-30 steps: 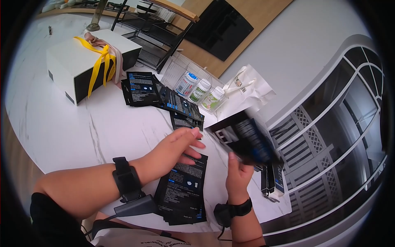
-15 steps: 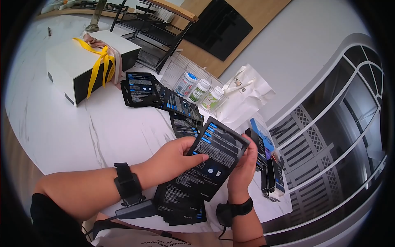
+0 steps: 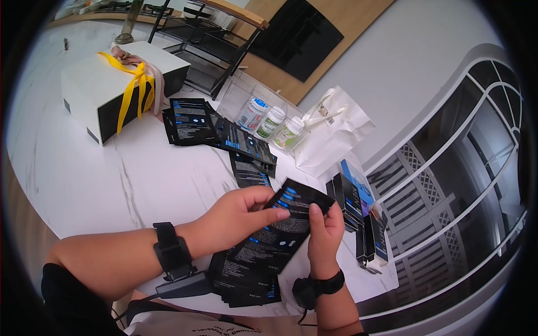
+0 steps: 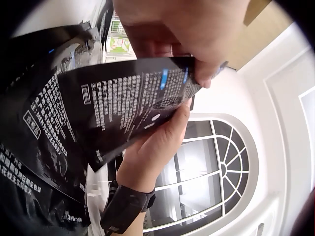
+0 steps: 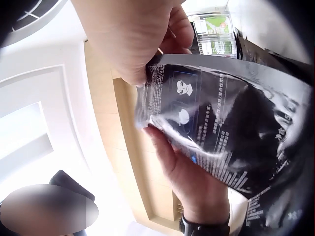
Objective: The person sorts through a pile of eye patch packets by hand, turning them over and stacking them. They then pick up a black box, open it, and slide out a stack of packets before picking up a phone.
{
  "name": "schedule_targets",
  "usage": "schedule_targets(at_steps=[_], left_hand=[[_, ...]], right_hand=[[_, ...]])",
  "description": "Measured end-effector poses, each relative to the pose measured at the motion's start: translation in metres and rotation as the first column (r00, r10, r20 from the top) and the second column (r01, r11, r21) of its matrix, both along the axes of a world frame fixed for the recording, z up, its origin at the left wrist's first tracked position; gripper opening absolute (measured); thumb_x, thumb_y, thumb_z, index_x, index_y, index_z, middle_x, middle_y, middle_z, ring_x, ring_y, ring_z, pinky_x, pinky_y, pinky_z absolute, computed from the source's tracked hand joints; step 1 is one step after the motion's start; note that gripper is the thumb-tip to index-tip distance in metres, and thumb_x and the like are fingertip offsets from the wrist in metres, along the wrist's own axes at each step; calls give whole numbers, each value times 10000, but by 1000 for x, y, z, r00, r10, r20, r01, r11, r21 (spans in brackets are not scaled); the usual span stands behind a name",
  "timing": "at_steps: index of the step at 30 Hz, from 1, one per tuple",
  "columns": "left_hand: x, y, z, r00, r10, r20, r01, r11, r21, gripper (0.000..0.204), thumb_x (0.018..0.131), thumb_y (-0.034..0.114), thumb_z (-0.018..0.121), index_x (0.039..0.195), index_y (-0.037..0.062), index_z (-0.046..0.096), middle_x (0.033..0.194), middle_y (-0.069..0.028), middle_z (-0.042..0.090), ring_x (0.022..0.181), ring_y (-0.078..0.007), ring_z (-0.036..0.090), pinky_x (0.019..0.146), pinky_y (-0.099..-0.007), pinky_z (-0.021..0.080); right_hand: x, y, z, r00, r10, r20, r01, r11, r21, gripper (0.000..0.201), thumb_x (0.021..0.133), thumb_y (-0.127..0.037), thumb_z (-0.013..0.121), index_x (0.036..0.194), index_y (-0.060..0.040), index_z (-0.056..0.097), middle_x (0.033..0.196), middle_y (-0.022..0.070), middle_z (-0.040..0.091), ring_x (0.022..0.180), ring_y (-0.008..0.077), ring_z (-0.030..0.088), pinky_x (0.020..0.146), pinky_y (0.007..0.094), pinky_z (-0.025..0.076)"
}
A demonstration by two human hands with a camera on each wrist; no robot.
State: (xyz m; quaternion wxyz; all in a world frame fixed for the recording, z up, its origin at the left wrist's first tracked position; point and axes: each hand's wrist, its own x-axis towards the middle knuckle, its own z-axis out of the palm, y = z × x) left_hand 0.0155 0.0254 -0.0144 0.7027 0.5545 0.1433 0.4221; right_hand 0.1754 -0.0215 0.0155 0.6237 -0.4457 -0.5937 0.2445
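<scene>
Both hands hold one black face mask sachet [image 3: 288, 227] over the near part of the table. My left hand [image 3: 235, 217] pinches its left edge, thumb on top of the printed side. At the upper right corner my right hand [image 3: 326, 232] grips it with the thumb in front. White print and a small face drawing show on the sachet [image 5: 184, 105] in the right wrist view, where its foil bends and shines. Below it lies a stack of similar sachets [image 3: 241, 280], partly covered by the held one.
More black sachets [image 3: 193, 126] are spread farther back, beside a clear organizer with bottles [image 3: 272, 123]. A white box [image 3: 120, 78] with a yellow ribbon stands at left. A white paper bag [image 3: 333, 131] and black cartons [image 3: 364, 224] stand at right.
A second ago only the right hand held the sachet, blurred and raised at right, the left hand open. The left hand then took its left edge; since then the sachet has tipped slightly.
</scene>
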Motion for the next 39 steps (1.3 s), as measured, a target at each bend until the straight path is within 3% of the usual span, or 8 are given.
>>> schedule_targets(at_steps=[10, 12, 19, 26, 28, 35, 37, 39], left_hand=[[-2, 0, 4, 992, 46, 118, -37, 997, -73, 160, 864, 172, 564, 917, 22, 553, 776, 28, 568, 675, -13, 494, 597, -165, 414], [-3, 1, 0, 1000, -2, -8, 2, 1000, 5, 158, 866, 171, 560, 936, 29, 549, 813, 14, 592, 719, -17, 530, 635, -172, 440], [-6, -6, 13, 987, -81, 138, 95, 991, -98, 215, 860, 135, 562, 1036, 15, 530, 922, -8, 598, 810, -48, 552, 728, -199, 459], [0, -10, 15, 995, 66, -80, -67, 998, -1, 187, 847, 83, 571, 1016, 3, 554, 926, -21, 613, 808, -59, 561, 714, -202, 468], [0, -9, 16, 982, 162, -100, -161, 987, 27, 186, 842, 78, 579, 1010, 1, 559, 931, -27, 615, 811, -62, 560, 717, -202, 460], [3, -18, 17, 955, 255, -152, -231, 960, 156, 201, 817, 51, 606, 1009, -1, 577, 961, -40, 619, 852, -88, 555, 777, -226, 437], [4, -18, 23, 939, 312, -148, -285, 942, 179, 194, 822, 72, 606, 1001, 1, 581, 945, -44, 622, 839, -90, 556, 772, -223, 431], [3, -12, 26, 925, 329, -188, -289, 934, 211, 191, 828, 83, 601, 1000, 4, 582, 943, -45, 623, 831, -89, 555, 772, -221, 428]], right_hand=[[15, -7, -12, 990, 72, 120, -96, 972, 213, 142, 862, -113, 559, 919, -1, 493, 781, 3, 530, 662, 29, 459, 581, 170, 371], [13, -5, -3, 1000, 7, 16, -5, 996, -90, 145, 867, -126, 555, 911, -2, 492, 771, 1, 535, 655, 24, 452, 572, 168, 364], [14, -4, -8, 985, 118, -122, -123, 992, -34, 123, 885, -123, 526, 916, -9, 495, 797, 6, 563, 705, 33, 495, 617, 173, 392], [16, -1, -9, 922, 236, -305, -239, 971, 28, 185, 897, -135, 501, 1006, 16, 508, 913, 35, 583, 798, 62, 529, 701, 197, 435], [15, -4, -7, 961, 266, -70, -268, 963, -23, 210, 892, -152, 514, 1011, 19, 530, 895, 35, 596, 785, 65, 537, 679, 204, 443], [25, 7, -18, 985, 170, 25, -170, 985, 21, 214, 862, -194, 554, 980, -16, 565, 697, 57, 594, 627, 77, 530, 567, 235, 423], [24, 1, -14, 992, 125, -4, -124, 989, 86, 201, 851, -218, 564, 931, -34, 567, 644, 72, 572, 562, 136, 540, 530, 272, 411], [28, -9, -3, 963, 101, 251, -135, 983, 125, 200, 849, -236, 563, 877, -38, 559, 614, 96, 552, 537, 215, 544, 513, 302, 405]])
